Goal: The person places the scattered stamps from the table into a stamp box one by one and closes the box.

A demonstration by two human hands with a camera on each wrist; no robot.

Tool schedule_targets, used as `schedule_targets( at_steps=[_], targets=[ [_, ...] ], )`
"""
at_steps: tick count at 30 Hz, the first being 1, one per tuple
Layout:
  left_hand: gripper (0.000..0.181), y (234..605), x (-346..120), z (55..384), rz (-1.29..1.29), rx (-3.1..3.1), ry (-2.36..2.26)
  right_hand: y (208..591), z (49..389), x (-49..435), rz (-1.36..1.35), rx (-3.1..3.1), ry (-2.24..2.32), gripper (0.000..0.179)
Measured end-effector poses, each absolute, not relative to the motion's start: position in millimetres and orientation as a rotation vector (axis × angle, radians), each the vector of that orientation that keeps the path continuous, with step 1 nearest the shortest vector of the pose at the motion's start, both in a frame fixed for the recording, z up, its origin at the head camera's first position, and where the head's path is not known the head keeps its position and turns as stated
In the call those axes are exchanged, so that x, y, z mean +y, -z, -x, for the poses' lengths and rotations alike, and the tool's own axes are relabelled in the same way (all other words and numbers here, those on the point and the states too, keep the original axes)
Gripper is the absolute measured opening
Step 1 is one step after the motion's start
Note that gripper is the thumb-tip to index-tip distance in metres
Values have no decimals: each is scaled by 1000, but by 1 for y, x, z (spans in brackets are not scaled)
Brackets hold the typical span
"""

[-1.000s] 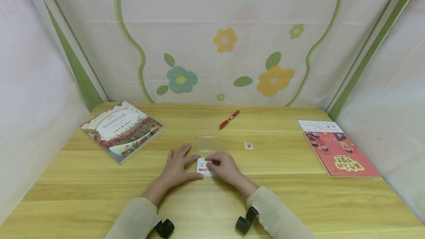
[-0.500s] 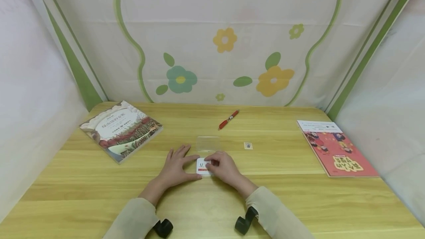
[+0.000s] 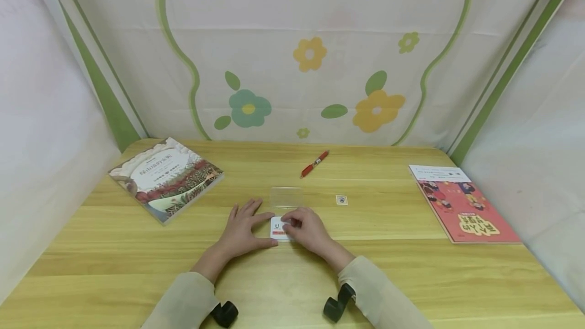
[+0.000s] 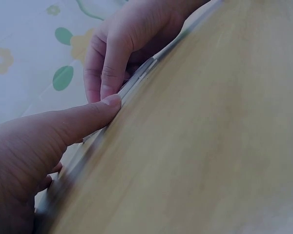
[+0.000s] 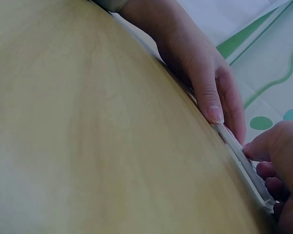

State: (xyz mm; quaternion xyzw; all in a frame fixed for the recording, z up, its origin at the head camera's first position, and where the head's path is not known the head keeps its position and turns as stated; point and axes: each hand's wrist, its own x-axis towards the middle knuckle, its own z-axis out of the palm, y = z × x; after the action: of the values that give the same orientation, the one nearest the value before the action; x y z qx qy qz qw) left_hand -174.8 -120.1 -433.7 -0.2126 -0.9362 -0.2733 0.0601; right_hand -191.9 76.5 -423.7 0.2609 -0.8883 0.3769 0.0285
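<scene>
A small white card (image 3: 277, 226) with a green letter and a red strip lies flat in a shallow clear plastic case (image 3: 285, 241) on the wooden table. My left hand (image 3: 240, 231) holds the left end of the case, thumb at the near corner and index finger at the far one, other fingers spread. From the right, my right hand (image 3: 311, 230) pinches at the card with thumb and index finger and covers its right part. Just behind lies a flat clear plastic lid (image 3: 286, 197). In the right wrist view, the case's rim (image 5: 254, 183) shows edge-on beside curled fingers.
A small square sticker (image 3: 342, 200) lies right of the lid, and a red pen (image 3: 315, 164) farther back. One book (image 3: 166, 182) rests at the left, a pink book (image 3: 470, 207) at the right. Fabric walls (image 3: 297, 9) enclose the table's back and sides.
</scene>
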Motion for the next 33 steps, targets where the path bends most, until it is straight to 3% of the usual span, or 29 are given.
schedule_targets(
  at_steps=[11,18,26,33],
  targets=[
    [65,431,-121,175,652,-2821,833,424,193,75,-796,-2720,-1164,12],
    [66,432,-120,174,634,-2841,822,414,193,82,-756,-2665,-1426,18],
    [68,433,-120,174,630,-2841,836,385,211,126,-613,-2624,-1488,23],
    [68,434,-120,174,632,-2838,830,391,227,173,-425,-2662,-1454,29]
  ],
)
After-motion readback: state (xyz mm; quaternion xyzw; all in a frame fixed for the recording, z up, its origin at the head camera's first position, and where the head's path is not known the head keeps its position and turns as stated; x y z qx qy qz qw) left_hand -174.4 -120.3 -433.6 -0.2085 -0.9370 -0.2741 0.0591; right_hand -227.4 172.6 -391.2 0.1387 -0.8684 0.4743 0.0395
